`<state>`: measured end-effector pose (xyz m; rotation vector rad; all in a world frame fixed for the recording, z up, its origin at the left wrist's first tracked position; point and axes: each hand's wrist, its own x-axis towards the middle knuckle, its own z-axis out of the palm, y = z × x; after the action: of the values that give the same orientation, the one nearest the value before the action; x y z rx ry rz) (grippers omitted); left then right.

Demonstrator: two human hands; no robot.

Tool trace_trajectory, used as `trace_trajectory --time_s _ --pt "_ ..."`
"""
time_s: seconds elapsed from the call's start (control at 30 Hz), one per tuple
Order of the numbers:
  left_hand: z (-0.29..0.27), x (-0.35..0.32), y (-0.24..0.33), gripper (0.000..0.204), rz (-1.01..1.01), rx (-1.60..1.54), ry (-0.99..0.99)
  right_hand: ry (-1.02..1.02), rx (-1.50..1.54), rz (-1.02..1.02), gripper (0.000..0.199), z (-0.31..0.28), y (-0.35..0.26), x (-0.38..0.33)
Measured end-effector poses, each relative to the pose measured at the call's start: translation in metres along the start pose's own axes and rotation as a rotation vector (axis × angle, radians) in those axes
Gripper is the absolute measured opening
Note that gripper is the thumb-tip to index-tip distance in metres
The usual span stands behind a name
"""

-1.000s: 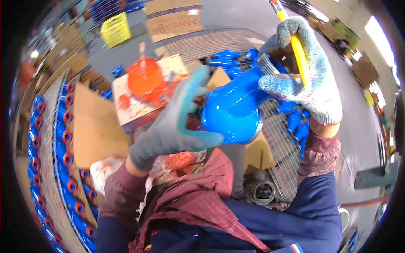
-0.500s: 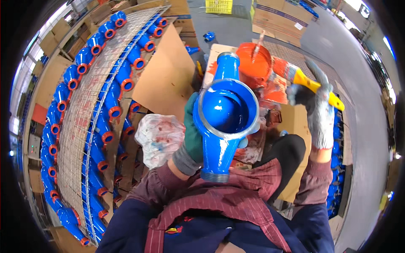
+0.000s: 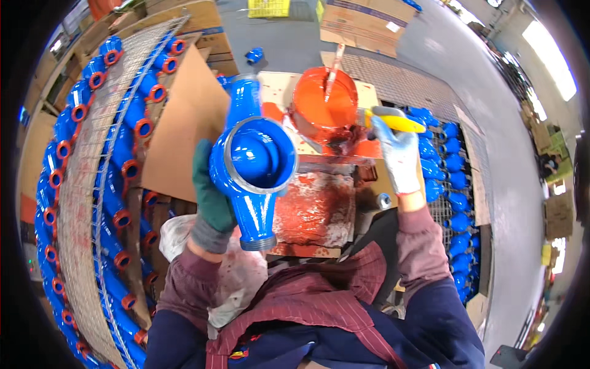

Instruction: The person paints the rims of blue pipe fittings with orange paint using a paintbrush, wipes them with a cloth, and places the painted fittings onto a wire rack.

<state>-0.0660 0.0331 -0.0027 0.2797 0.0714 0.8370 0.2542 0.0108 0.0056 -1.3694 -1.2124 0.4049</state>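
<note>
My left hand point(image 3: 214, 187), in a green glove, is closed on a glossy blue water meter body point(image 3: 257, 212). The body is tilted, its round open chamber facing me, with one pipe end pointing away and the threaded other end toward me. To the right, my right hand point(image 3: 398, 150), in a pale glove, grips the yellow handle of a paintbrush point(image 3: 405, 123). The brush points left at the right side of a bucket of orange-red paint point(image 3: 301, 120); its bristles cannot be made out. A second stick-like handle point(image 3: 334, 71) stands in the paint.
Wire racks point(image 3: 92, 160) on the left carry rows of blue bodies with red-orange ends. More blue bodies point(image 3: 458, 200) stand on the right. A cardboard sheet point(image 3: 181, 123), a stained rag point(image 3: 243, 277) and a paint-smeared pad point(image 3: 313, 206) lie nearby.
My view has shifted, so the bucket and racks sit further left. The brush has come down beside the bucket, its bristles no longer showing. My left hand still holds the meter body.
</note>
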Motion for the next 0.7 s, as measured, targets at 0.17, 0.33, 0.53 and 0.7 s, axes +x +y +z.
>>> trace_trajectory --time_s 0.17,0.33,0.53,0.7 --pt "-0.022 0.002 0.000 0.069 0.238 0.120 0.287 -0.003 -0.455 -0.190 0.021 0.030 0.036 0.034" --pt "-0.016 -0.003 -0.001 0.080 0.098 0.061 0.192 0.067 -0.608 -0.256 0.029 0.025 0.046 0.031" --pt "-0.002 -0.012 -0.018 0.094 -0.165 -0.238 -0.076 0.201 -0.045 0.293 0.026 -0.037 0.057 0.008" --pt "0.030 -0.052 -0.039 0.074 0.166 1.193 0.186 0.316 0.797 0.491 0.018 -0.062 -0.016 -0.026"
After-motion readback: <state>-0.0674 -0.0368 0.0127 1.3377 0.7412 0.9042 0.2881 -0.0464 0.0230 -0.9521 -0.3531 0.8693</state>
